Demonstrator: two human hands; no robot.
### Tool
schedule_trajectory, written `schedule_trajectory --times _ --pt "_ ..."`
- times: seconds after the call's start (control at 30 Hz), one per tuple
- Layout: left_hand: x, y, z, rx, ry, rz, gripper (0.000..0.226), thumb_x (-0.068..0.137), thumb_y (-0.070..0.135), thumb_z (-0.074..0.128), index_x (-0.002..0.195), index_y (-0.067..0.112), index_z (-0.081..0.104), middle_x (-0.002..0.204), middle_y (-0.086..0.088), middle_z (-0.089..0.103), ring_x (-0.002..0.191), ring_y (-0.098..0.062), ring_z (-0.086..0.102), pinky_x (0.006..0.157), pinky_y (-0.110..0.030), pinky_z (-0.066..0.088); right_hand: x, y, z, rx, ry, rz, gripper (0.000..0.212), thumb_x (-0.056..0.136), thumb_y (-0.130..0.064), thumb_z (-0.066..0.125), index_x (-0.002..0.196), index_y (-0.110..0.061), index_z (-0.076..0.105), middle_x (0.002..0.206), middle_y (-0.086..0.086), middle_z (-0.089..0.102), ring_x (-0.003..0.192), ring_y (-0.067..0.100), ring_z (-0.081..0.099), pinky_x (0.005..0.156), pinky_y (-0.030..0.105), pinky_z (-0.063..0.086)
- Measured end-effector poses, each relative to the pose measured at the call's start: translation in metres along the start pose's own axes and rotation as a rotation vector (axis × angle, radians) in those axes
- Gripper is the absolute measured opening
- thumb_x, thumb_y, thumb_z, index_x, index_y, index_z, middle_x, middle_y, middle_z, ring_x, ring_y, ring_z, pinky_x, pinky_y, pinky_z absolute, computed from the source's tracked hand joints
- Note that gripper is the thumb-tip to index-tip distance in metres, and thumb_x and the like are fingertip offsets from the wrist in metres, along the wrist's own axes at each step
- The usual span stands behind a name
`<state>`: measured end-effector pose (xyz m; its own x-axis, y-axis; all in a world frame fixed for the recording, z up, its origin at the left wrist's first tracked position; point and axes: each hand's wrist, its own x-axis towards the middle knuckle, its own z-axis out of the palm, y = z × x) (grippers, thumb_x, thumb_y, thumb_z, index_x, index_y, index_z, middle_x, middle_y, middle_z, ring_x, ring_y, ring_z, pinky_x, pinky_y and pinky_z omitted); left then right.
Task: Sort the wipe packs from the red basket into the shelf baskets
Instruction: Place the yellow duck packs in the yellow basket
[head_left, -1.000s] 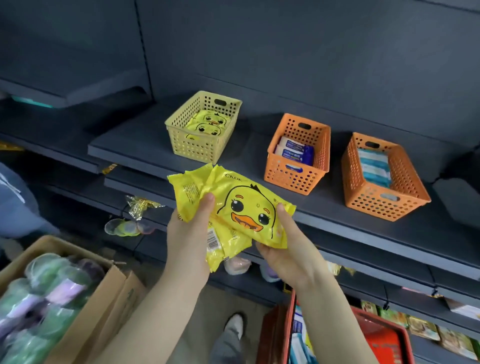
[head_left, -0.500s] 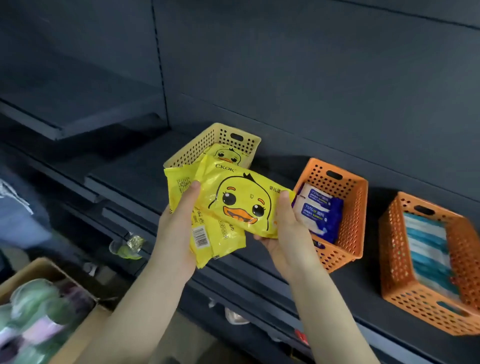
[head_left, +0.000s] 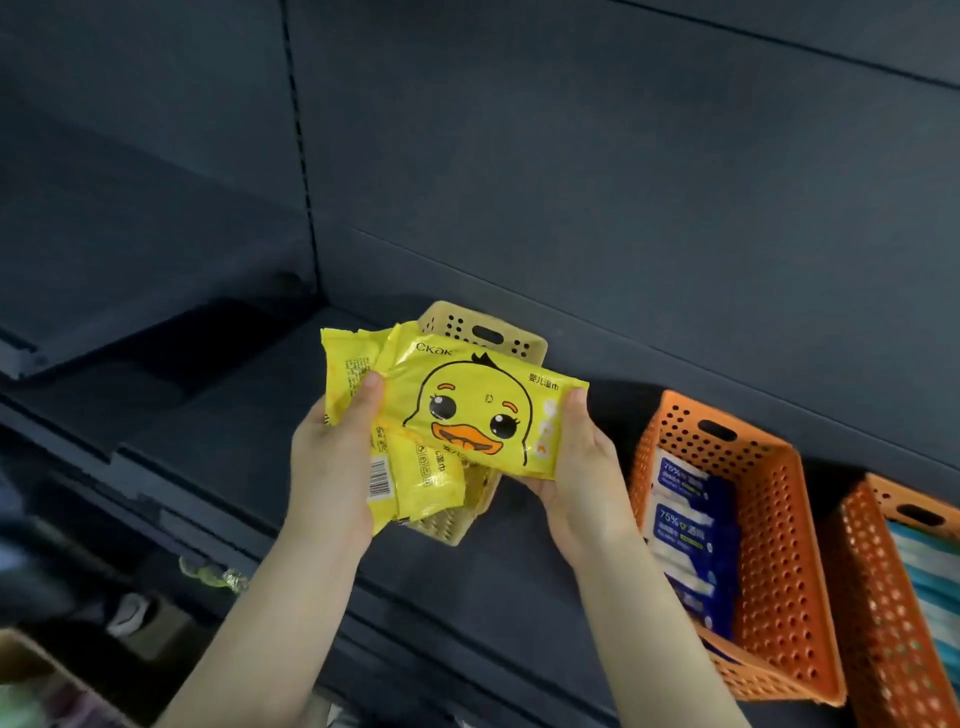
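- Up they've come: yellow duck-print plastic wipe packs (head_left: 478, 415) now over the yellow perforated plastic basket (head_left: 483, 335), toward the dark shelf's (head_left: 234, 415) back edge.
- Left grip (head_left: 332, 467) and right grip (head_left: 576, 467) both clutch them; drop-in looks next.

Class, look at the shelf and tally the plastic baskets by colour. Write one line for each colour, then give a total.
Yellow basket: 1
Orange baskets: 2, the middle one and the one cut off at the right edge
Total: 3
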<state>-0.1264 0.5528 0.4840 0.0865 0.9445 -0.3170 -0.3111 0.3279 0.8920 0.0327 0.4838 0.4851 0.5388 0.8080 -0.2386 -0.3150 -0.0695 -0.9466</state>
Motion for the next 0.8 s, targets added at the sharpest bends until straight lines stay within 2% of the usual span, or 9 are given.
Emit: schedule_trajectory --times 0.13,0.23,0.33,0.47,0.53,0.6,0.8 --pt "0.058 0.024 -0.006 0.102 -0.109 -0.03 0.012 0.089 0.04 0.066 0.096 0.031 0.069 0.087 0.005 0.077 0.074 -0.017 0.074 0.066 -0.039 0.058 0.042 -0.009 0.024 -0.04 0.06 -0.03 0.039 0.103 -0.042 0.037 0.115 -0.018 0.065 0.108 0.006 0.074 0.101 0.028 0.071 0.086 0.046 0.056" --pt "0.098 0.037 -0.018 0.127 -0.127 -0.051 0.011 0.09 0.04 0.065 0.096 0.032 0.067 0.092 0.003 0.075 0.081 -0.02 0.073 0.071 -0.041 0.058 0.07 -0.014 0.029 -0.056 0.163 -0.064 0.029 0.102 -0.038 0.045 0.11 -0.018 0.065 0.102 0.005 0.075 0.094 0.026 0.072 0.07 0.036 0.06" --pt "0.129 0.043 -0.028 0.143 -0.136 -0.079 0.008 0.09 0.04 0.064 0.095 0.034 0.065 0.096 0.001 0.072 0.086 -0.022 0.071 0.071 -0.041 0.057 0.088 -0.008 0.033 -0.092 0.205 -0.113 0.025 0.095 -0.034 0.06 0.104 -0.012 0.066 0.097 0.008 0.076 0.089 0.026 0.073 0.074 0.042 0.06" --pt "0.154 0.048 -0.031 0.161 -0.194 -0.138 0.014 0.089 0.042 0.065 0.098 0.032 0.066 0.1 -0.001 0.073 0.088 -0.025 0.071 0.074 -0.043 0.057 0.113 0.009 0.041 -0.453 0.293 -0.148 0.012 0.09 -0.023 0.069 0.095 -0.013 0.066 0.089 0.006 0.074 0.085 0.029 0.072 0.077 0.047 0.06" --pt "0.165 0.051 -0.031 0.179 -0.227 -0.169 0.018 0.087 0.044 0.066 0.101 0.031 0.067 0.098 0.0 0.074 0.088 -0.025 0.072 0.075 -0.044 0.058 0.124 0.017 0.048 -0.609 0.346 -0.124 0.016 0.09 -0.025 0.068 0.102 -0.015 0.066 0.089 0.0 0.072 0.085 0.024 0.07 0.075 0.04 0.059" --pt "0.174 0.052 -0.032 0.181 -0.248 -0.193 0.019 0.087 0.043 0.067 0.1 0.03 0.068 0.096 0.0 0.075 0.087 -0.024 0.073 0.075 -0.044 0.058 0.137 0.021 0.052 -0.66 0.388 -0.089 0.02 0.091 -0.026 0.066 0.107 -0.015 0.064 0.092 -0.002 0.071 0.086 0.021 0.07 0.072 0.033 0.056" --pt "0.19 0.05 -0.029 0.154 -0.298 -0.25 0.017 0.088 0.04 0.066 0.1 0.028 0.069 0.094 0.001 0.077 0.086 -0.023 0.073 0.072 -0.042 0.057 0.165 0.021 0.058 -0.838 0.378 0.04 0.045 0.093 -0.029 0.065 0.13 -0.011 0.047 0.115 0.008 0.064 0.083 0.016 0.061 0.056 0.023 0.046"
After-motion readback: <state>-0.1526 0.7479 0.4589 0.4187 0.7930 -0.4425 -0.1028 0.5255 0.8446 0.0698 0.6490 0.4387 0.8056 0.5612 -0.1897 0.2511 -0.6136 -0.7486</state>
